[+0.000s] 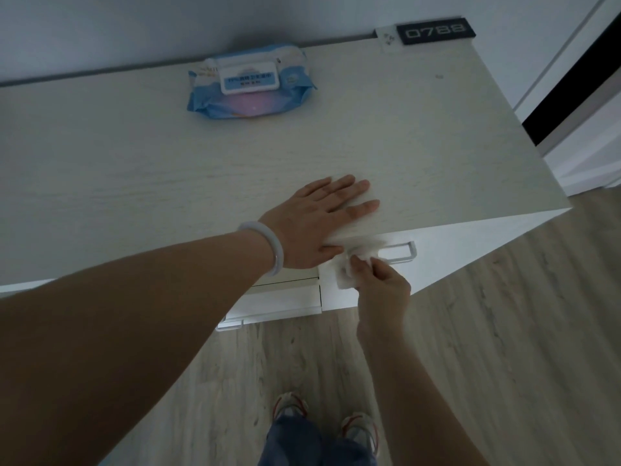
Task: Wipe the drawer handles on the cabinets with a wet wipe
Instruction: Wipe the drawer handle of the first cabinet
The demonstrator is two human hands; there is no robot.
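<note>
Pinching a wet wipe (349,269) against the drawer handle (401,252), right hand (381,290); sign (436,30) reads "0788".

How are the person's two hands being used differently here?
The left hand lies flat with straight fingers on the cabinet top; the right hand curls its fingers around a wet wipe. The left hand holds nothing and wears a pale bracelet at the wrist; the right works at the drawer handle, bare-wristed. Both are at the cabinet's front edge.

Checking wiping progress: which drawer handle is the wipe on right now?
The upper-right handle, just under the cabinet top: the right hand holds the wet wipe on it. The lower-left handle is untouched.
</note>
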